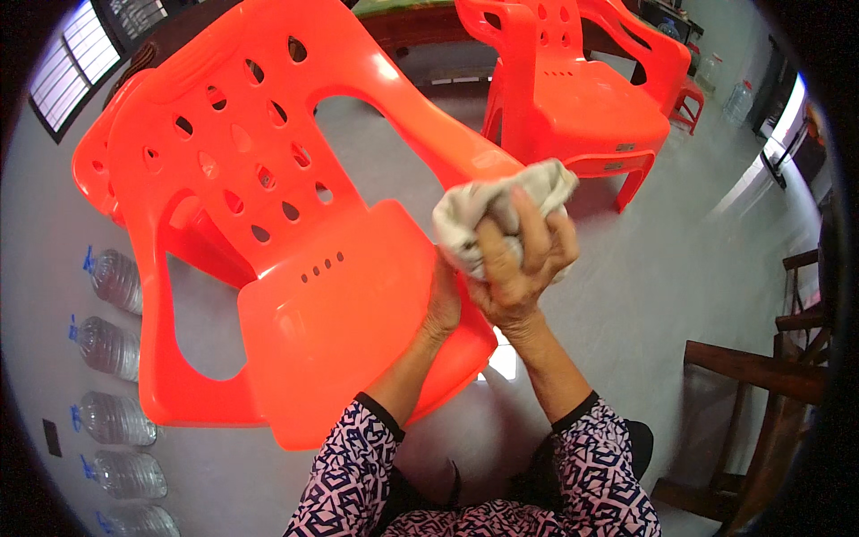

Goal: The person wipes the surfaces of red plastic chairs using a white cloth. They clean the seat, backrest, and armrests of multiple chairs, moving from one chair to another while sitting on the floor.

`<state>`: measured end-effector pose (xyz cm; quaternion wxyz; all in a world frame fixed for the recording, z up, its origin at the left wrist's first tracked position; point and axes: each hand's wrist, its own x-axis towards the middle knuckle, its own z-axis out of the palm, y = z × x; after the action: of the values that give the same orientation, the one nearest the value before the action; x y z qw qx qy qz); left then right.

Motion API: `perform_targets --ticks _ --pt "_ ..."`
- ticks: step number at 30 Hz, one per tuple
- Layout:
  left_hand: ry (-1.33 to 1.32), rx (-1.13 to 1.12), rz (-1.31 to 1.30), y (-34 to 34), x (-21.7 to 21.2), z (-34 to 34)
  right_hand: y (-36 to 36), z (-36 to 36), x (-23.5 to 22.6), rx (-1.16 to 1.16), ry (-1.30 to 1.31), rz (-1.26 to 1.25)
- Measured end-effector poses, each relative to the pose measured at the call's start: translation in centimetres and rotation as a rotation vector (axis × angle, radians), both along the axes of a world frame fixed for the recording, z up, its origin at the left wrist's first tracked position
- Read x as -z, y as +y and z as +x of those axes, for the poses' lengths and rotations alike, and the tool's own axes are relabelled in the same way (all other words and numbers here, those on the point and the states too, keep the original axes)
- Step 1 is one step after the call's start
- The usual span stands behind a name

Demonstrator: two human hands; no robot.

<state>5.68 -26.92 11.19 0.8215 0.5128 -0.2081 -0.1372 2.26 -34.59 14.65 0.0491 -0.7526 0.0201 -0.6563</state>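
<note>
Seemingly wiping the red chair (349,313) close in front, around the right-side armrest (456,148); gripping a pale cloth (456,215) in the right hand (519,259), with the left hand (443,300) at the chair's side, too hidden to tell whether closed; next, probably best to brace firmly and rub evenly

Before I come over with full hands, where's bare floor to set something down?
Bare grey floor lies between the nearer red plastic armchair and the dark wooden furniture on the right. Clear round plastic bottles crowd the far left.
</note>
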Motion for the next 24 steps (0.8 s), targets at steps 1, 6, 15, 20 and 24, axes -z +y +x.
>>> perform_targets --ticks 1,6,15,20,24 --pt "-0.100 0.023 -0.015 0.3 0.7 0.9 0.7 0.1 1.0 0.033 -0.013 -0.022" --pt "-0.031 0.143 -0.180 1.3 2.4 2.4 0.9 0.1 2.5 0.178 0.108 -0.246" --pt "0.124 0.223 -0.209 1.2 0.6 1.5 1.2 0.3 -6.3 0.448 0.556 -0.597" --pt "0.154 0.197 -0.256 0.7 1.9 2.9 0.3 -0.9 -5.1 0.593 0.616 -0.835" --pt "0.149 0.200 -0.286 0.8 2.4 3.3 1.0 -1.6 -3.4 0.611 0.731 -1.057"
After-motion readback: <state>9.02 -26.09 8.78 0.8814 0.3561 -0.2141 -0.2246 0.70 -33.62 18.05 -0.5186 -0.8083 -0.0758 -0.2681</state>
